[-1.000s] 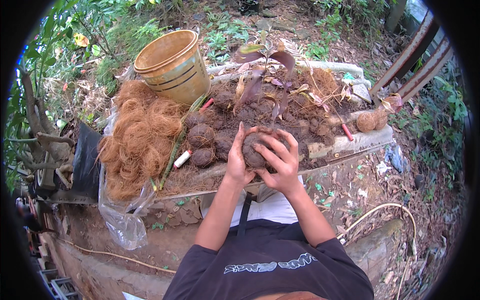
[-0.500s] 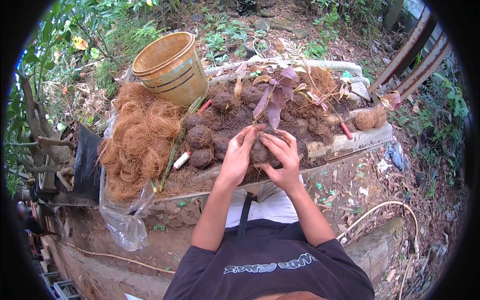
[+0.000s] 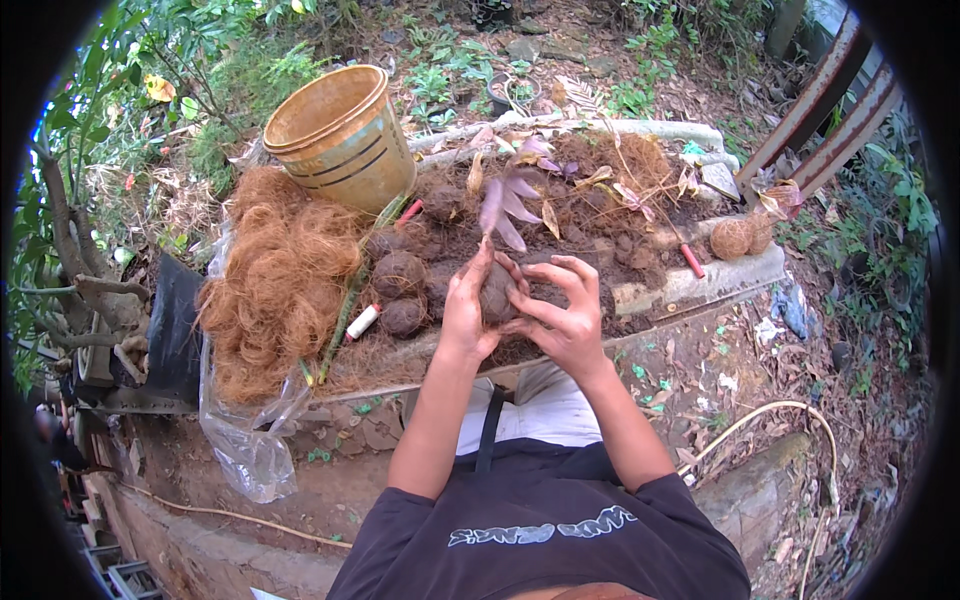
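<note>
I cup a dark round soil ball (image 3: 497, 297) between both hands above the littered slab. My left hand (image 3: 466, 305) wraps its left side, fingertips up near the stem of a plant with drooping purple leaves (image 3: 507, 200). My right hand (image 3: 560, 310) grips the right side, some fingers bent above it. Just left lie several similar dark balls (image 3: 399, 274), a long mottled green leaf (image 3: 347, 300) and a white cylinder (image 3: 365, 321). Brown fibre (image 3: 270, 285) is heaped farther left. Dark soil and dried leaves cover the slab behind and right of my hands.
A yellowed bucket (image 3: 335, 150) stands at the back left. Two fibre balls (image 3: 730, 241) and a red-handled tool (image 3: 692, 262) lie right, near rusty posts (image 3: 830, 100). Clear plastic (image 3: 245, 460) hangs off the front. A partly visible person (image 3: 62, 445) is at the far left edge.
The purple leaves have drooped and swung left. My hands have moved slightly left with the ball and changed their hold, the right fingers lifting a little from its top.
</note>
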`<state>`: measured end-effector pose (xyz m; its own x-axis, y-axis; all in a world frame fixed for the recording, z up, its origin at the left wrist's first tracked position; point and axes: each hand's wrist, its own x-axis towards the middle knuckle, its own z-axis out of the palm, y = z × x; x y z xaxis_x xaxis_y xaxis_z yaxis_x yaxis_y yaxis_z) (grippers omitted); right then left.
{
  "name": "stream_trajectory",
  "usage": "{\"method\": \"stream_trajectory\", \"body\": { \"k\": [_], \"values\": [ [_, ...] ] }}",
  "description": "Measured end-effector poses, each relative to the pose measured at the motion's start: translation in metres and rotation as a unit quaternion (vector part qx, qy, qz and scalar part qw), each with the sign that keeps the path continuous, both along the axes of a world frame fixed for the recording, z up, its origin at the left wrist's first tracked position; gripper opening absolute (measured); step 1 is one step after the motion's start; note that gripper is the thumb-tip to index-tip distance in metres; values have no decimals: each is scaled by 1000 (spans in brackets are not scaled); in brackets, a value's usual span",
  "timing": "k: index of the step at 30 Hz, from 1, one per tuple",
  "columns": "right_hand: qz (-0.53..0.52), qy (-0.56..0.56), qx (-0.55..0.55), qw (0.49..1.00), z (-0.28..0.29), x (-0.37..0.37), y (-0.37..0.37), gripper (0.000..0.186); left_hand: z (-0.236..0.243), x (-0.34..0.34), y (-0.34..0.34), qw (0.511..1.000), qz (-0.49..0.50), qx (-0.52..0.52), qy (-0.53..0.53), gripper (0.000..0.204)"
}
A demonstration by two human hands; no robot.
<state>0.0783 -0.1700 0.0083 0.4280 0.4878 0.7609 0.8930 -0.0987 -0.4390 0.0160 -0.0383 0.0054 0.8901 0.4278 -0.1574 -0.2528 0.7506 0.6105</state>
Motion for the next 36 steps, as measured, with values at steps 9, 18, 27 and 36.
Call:
{"method": "stream_trajectory", "body": {
  "k": [9,18,27,36],
  "values": [
    [4,-26,41,999,-14,5,3,41,8,0,-1,996,13,85,8,37],
    [78,18,-17,997,4,13,1,63,29,-10,-4,980,-7,195,38,31],
    [24,2,20,999,-11,-5,8,53,14,-6,-5,996,48,76,0,17],
    [60,73,30,995,1,-6,3,46,17,-15,-2,994,25,99,35,13]
  ]
}}
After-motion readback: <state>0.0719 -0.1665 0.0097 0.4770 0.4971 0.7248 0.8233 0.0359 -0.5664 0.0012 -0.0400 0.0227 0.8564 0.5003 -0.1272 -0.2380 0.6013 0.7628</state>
